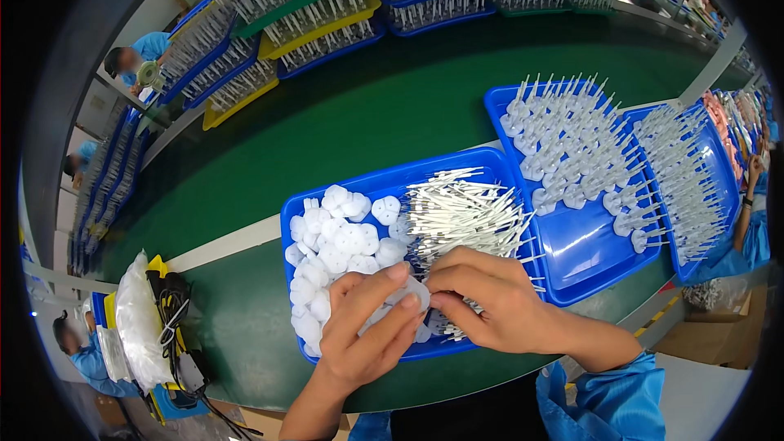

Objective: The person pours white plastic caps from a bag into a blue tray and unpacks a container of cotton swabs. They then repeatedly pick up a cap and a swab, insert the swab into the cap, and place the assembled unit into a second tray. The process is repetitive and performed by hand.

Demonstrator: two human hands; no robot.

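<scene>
On the left of the green bench (253, 343), a clear plastic bag (140, 327) lies beside a coil of dark cable (173, 318). Along the far side stand stacks of blue, green and yellow trays (318, 12), filled with upright thin sticks. A pale post (714, 65) rises at the right, and near it a co-worker's arm (743, 216) reaches in.

The near tray (359, 176) is blue: loose white petal-shaped pieces (335, 237) fill its left part, and a heap of white sticks (465, 212) its right. The person's forearms and hands cover much of its front edge. Just beside it, a second blue tray (584, 249) holds rows of sticks standing in white bases, its near corner bare; a third (710, 155) beyond is similarly filled.

Over the near tray, the left hand (359, 331) holds a white piece (418, 294) between thumb and fingers. The right hand (490, 298) is narrow, fingertips at the piece's edge; whether it grips a stick cannot be told.
</scene>
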